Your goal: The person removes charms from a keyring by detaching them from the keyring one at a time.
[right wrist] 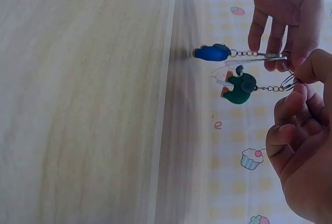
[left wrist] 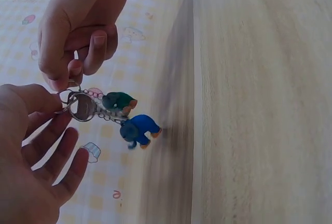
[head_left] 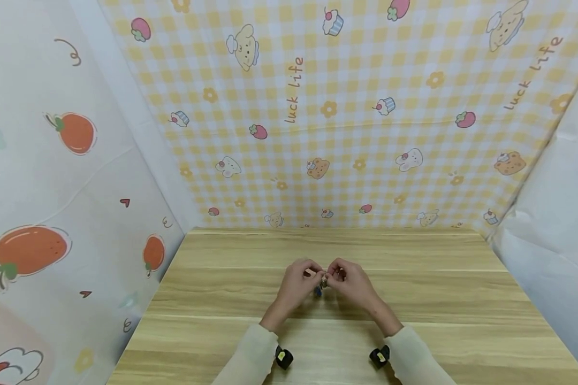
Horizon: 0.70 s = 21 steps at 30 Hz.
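Note:
Two keychains hang between my hands in mid-air. The blue keychain [left wrist: 141, 126], a small elephant-like figure with orange feet, dangles on a short chain from a metal key ring. Thumb and fingertips of my left hand [head_left: 298, 280] pinch that ring [left wrist: 83, 107], its other fingers spread loosely. My right hand [head_left: 351, 280] pinches a ring [right wrist: 289, 82] carrying the green keychain [right wrist: 239, 89], a similar figure, its remaining fingers curled. The fingertips of both hands come close together at the rings, which overlap in the left wrist view.
A wood-grain table [head_left: 212, 299] lies below. A yellow checked cloth [head_left: 356, 80] with cartoon prints covers the back, and a white printed sheet [head_left: 101, 176] stands at the left. Black wrist devices [head_left: 284, 357] sit beside both beige sleeves [head_left: 250, 355].

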{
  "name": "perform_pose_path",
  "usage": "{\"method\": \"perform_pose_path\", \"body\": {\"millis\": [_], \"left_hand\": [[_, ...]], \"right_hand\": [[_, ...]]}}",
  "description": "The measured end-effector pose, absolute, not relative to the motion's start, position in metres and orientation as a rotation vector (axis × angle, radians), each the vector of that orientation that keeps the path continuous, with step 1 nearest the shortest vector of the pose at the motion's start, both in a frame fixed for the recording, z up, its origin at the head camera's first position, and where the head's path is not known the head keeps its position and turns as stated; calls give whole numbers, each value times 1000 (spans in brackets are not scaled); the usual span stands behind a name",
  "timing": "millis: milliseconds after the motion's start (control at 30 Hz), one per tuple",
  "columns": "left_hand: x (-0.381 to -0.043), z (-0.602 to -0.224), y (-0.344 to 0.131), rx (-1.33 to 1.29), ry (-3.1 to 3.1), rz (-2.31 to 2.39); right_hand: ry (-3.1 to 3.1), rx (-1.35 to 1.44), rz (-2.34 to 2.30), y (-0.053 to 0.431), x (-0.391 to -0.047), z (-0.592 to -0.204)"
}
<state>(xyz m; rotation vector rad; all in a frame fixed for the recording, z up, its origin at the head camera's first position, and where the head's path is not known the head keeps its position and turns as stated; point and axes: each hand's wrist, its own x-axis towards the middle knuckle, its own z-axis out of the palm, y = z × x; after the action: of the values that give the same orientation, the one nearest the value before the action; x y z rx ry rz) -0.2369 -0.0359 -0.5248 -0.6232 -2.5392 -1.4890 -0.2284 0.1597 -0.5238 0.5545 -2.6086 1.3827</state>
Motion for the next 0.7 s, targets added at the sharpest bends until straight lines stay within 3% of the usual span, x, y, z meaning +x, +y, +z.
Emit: {"method": "perform_pose_path", "body": {"millis": [700], "left_hand": [[-237, -526, -39, -558, -2455, -1681]], "right_hand": [[-2571, 574, 1540, 164, -228, -527]]}}
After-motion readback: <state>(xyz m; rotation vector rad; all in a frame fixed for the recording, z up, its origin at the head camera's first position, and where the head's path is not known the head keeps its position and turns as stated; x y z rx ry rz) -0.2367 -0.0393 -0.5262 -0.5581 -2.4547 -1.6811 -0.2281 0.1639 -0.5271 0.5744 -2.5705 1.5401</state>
